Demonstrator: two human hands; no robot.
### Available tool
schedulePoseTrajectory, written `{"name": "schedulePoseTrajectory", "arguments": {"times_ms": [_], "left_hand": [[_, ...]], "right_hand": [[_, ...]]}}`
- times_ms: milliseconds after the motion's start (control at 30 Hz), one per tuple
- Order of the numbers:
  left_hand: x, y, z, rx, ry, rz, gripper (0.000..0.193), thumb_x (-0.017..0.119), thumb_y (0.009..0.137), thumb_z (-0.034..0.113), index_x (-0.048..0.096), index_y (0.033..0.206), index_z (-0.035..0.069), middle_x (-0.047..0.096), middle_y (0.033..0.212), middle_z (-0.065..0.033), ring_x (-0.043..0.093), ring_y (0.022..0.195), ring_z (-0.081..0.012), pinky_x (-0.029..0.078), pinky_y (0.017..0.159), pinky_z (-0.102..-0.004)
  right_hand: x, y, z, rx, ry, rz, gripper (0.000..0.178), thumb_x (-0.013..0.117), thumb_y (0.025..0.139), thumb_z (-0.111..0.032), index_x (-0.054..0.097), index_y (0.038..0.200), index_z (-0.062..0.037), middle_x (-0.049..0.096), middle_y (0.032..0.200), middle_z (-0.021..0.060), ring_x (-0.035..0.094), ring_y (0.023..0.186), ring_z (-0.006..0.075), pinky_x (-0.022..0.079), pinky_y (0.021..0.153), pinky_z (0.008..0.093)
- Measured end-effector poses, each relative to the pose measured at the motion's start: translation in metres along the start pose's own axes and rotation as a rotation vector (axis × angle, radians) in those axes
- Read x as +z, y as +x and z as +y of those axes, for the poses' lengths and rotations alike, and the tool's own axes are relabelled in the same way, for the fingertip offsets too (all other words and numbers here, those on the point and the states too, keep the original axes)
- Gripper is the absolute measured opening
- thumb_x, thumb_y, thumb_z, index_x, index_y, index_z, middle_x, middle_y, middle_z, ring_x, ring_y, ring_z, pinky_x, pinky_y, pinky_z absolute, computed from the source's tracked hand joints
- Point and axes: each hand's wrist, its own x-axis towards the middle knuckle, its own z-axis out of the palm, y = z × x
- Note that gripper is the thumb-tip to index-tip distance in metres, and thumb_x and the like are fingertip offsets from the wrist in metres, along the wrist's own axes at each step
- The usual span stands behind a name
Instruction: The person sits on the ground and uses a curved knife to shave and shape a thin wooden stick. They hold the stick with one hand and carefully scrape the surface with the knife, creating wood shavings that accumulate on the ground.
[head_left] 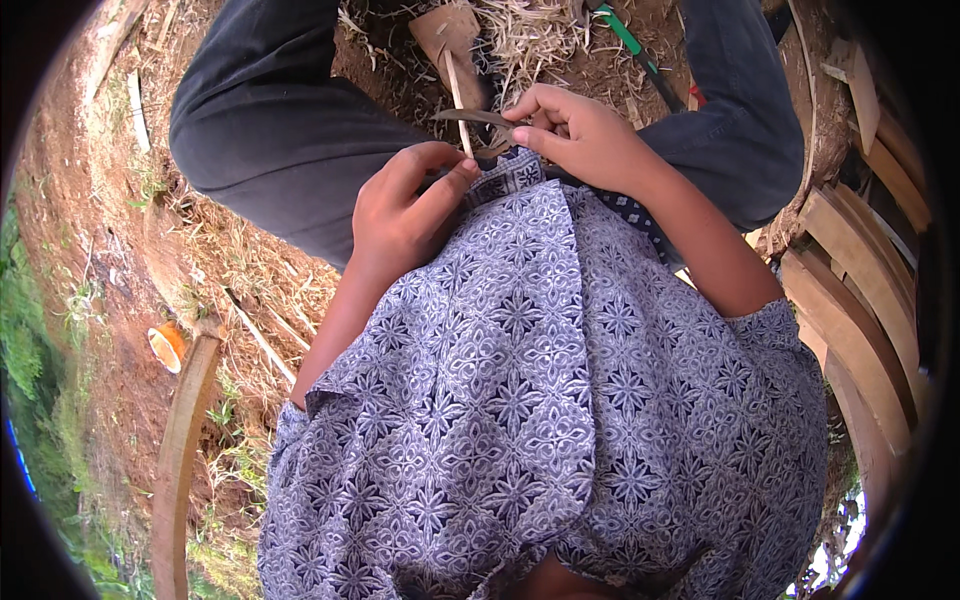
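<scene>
My left hand (408, 205) is closed in front of my lap, thumb and fingers pinching the lower end of a thin pale wooden stick (456, 85). The stick points away from me between my bent knees. From the right, my right hand (580, 138) grips a knife, its fingers curled around the near end. The dark narrow knife blade (475, 116) points left and lies across the stick, a little beyond my left fingertips. Most of the knife's handle is hidden by my right hand.
Pale wood shavings (530, 40) cover the ground ahead, beside a flat brown wood piece (440, 30). A green-handled tool (625, 35) lies near my right leg. Curved wooden boards (845, 300) are stacked at right. At left are a long beam (182, 470) and an orange cup-like object (167, 347).
</scene>
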Motion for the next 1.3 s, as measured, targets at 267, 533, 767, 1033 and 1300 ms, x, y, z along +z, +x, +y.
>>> {"name": "schedulePoseTrajectory", "arguments": {"times_ms": [267,533,767,1033,1300], "left_hand": [[0.002,0.0,0.007,0.017,-0.031,0.02,0.021,0.077,0.08,0.006,0.073,0.1,0.005,0.07,0.102,-0.0096,0.073,0.085,-0.0238,0.058,0.066,-0.0323],[0.003,0.005,0.006,0.098,-0.082,0.039,0.017,0.076,0.079,0.006,0.072,0.095,0.002,0.07,0.1,-0.0126,0.074,0.092,-0.0267,0.061,0.071,-0.0338],[-0.001,0.009,0.013,0.107,-0.124,-0.026,0.022,0.077,0.076,0.0,0.072,0.097,-0.003,0.069,0.102,-0.0174,0.073,0.098,-0.0305,0.061,0.078,-0.0357],[-0.003,0.01,0.015,0.083,-0.15,-0.042,0.025,0.078,0.076,-0.003,0.07,0.099,-0.004,0.068,0.107,-0.0194,0.072,0.1,-0.0311,0.06,0.082,-0.0359],[-0.003,0.013,0.011,0.102,-0.153,-0.029,0.024,0.077,0.077,-0.003,0.069,0.099,-0.003,0.069,0.107,-0.018,0.072,0.099,-0.0306,0.06,0.083,-0.0356]], "right_hand": [[0.01,-0.012,-0.01,0.008,-0.082,0.151,0.023,0.068,0.098,-0.03,0.069,0.104,-0.0077,0.061,0.07,-0.0001,0.055,0.065,0.0105,0.043,0.063,0.0313],[0.009,-0.005,-0.014,-0.034,-0.182,0.186,0.023,0.068,0.096,-0.032,0.069,0.101,-0.0096,0.064,0.068,0.0046,0.061,0.063,0.0186,0.045,0.062,0.0369],[0.006,0.031,0.015,0.02,-0.312,0.238,0.022,0.067,0.1,-0.028,0.067,0.1,-0.0058,0.056,0.066,0.0013,0.05,0.06,0.0111,0.039,0.057,0.0331],[0.003,0.07,0.037,0.008,-0.34,0.337,0.031,0.068,0.097,-0.039,0.07,0.1,-0.0087,0.06,0.066,0.0025,0.054,0.059,0.0136,0.043,0.057,0.0353],[-0.007,0.027,0.0,-0.01,-0.241,0.17,0.034,0.072,0.094,-0.044,0.073,0.095,-0.0102,0.062,0.063,0.0013,0.057,0.057,0.0129,0.044,0.055,0.0326]]}}
